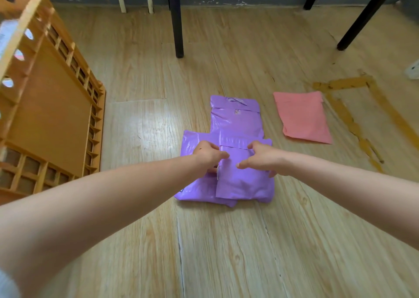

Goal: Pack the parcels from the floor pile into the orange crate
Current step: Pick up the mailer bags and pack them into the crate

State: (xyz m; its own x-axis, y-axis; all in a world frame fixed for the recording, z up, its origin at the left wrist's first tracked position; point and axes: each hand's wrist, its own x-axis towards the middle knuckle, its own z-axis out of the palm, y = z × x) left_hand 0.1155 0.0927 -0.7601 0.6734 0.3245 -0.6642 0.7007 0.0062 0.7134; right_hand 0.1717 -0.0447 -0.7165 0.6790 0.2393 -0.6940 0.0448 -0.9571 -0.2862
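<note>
while the purple pile [235, 121] lies on the floor, the left grip [209, 156] and right grip [263, 159] each pinch the top parcel [244, 184] by its edges. pickup is in hand; next, it likely needs lifting and carrying left into the orange crate [49, 107].

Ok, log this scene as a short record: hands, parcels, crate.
left hand: grips top purple parcel at its left edge
right hand: grips the same parcel's right edge
purple pile: overlapping parcels on the floor, centre
pink parcel: flat on floor, apart, right of pile
orange crate: left of pile, inside mostly hidden
</note>
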